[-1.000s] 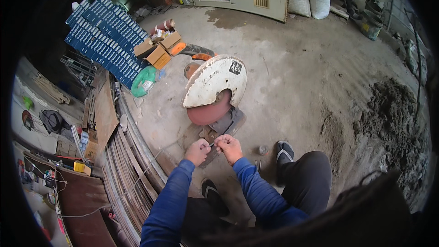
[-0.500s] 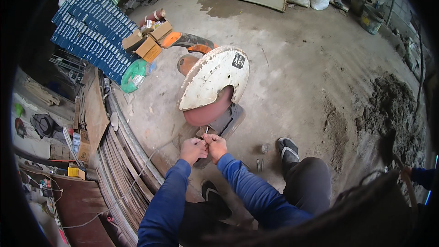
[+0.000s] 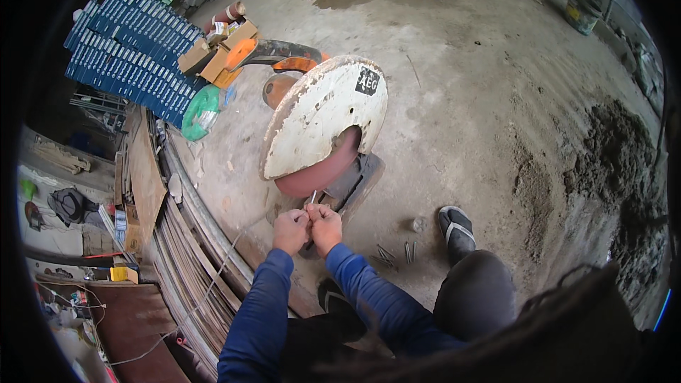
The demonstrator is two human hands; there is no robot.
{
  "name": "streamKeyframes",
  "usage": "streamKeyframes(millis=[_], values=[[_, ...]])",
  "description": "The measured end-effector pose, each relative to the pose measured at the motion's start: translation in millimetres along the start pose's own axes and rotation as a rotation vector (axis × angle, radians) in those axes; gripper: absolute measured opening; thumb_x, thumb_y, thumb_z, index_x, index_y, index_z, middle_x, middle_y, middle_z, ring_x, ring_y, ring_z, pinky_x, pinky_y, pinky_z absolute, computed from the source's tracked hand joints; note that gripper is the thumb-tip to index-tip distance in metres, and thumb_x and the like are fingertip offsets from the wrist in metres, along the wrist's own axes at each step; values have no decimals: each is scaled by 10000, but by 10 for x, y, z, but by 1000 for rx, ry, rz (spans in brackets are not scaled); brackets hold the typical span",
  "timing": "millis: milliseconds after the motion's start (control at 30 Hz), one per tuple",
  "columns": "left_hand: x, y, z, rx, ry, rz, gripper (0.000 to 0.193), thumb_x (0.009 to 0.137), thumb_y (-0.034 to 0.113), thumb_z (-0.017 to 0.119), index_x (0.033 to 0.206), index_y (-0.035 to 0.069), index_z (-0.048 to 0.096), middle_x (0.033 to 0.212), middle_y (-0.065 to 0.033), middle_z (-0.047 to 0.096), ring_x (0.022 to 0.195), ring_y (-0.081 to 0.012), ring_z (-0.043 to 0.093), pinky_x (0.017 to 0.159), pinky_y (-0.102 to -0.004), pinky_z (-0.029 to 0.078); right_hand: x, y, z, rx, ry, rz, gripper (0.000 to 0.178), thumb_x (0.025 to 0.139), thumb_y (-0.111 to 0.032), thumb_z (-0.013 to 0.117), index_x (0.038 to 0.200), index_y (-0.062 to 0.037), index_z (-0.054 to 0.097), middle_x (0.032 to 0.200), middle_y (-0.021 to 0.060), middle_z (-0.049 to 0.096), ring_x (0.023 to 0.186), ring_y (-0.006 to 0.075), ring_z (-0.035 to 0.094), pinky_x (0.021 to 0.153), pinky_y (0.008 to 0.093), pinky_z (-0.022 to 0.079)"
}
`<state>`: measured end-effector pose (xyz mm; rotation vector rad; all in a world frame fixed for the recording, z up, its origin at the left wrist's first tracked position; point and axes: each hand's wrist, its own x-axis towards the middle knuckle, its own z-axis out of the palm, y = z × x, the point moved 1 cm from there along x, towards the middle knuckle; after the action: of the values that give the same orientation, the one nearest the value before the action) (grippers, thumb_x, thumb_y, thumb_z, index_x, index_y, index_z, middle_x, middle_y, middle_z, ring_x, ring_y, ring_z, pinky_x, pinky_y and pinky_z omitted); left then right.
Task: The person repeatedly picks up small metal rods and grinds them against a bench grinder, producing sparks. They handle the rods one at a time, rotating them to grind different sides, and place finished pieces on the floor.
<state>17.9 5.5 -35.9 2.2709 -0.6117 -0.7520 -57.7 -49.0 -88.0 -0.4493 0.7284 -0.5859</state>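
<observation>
A cut-off saw [image 3: 328, 115] with a chipped white guard and an orange and black handle stands on the floor in front of me. Below the guard shows its reddish-brown disc [image 3: 309, 181]. My left hand [image 3: 290, 232] and my right hand [image 3: 325, 229] are side by side just in front of the disc, fingers pinched together. Both grip a thin metal rod [image 3: 312, 198], whose bright tip points up at the disc's lower edge. My fingers hide the rest of it. Several short cut rods [image 3: 410, 252] lie on the floor right of my right forearm.
Long pipes and wood strips [image 3: 195, 255] run along my left. Stacked blue boxes [image 3: 135, 50], open cartons [image 3: 216, 64] and a green coil [image 3: 201, 113] stand at the far left. A dark mortar heap [image 3: 613, 163] lies right. A small clear object [image 3: 418, 225] sits near my sandalled foot [image 3: 456, 227].
The view has shifted a little, so the saw and hands appear slightly further left. Both hands keep their pinch on the rod at the disc. The blue sleeve at the right edge has left view.
</observation>
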Motion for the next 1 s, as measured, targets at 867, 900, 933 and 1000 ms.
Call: streamKeyframes(millis=[867,900,933,1000], values=[[16,10,-62,192,213,6,255,907,215,589,857,-13,694,808,-260,651,785,-421,643,704,-475,481,77,196,153,-79,39,-84,233,973,-166,595,943,36,708,719,7,635,623,71,525,570,262,442],[11,22,-66,208,221,29,259,908,218,590,856,-13,693,808,-261,651,785,-422,644,703,-474,481,71,191,157,-59,27,-92,230,975,-163,592,937,33,706,715,4,630,621,68,520,566,259,436],[4,33,-69,226,222,29,262,909,221,590,856,-14,693,809,-262,651,784,-422,644,702,-473,481,68,187,159,-39,22,-78,227,977,-160,589,930,30,705,711,1,625,619,66,514,562,255,430],[-12,56,-60,242,233,26,266,911,225,591,859,-14,695,811,-263,653,781,-422,645,702,-470,482,64,178,165,-5,11,-64,221,979,-153,585,919,24,703,709,-3,619,617,62,506,557,250,421]])
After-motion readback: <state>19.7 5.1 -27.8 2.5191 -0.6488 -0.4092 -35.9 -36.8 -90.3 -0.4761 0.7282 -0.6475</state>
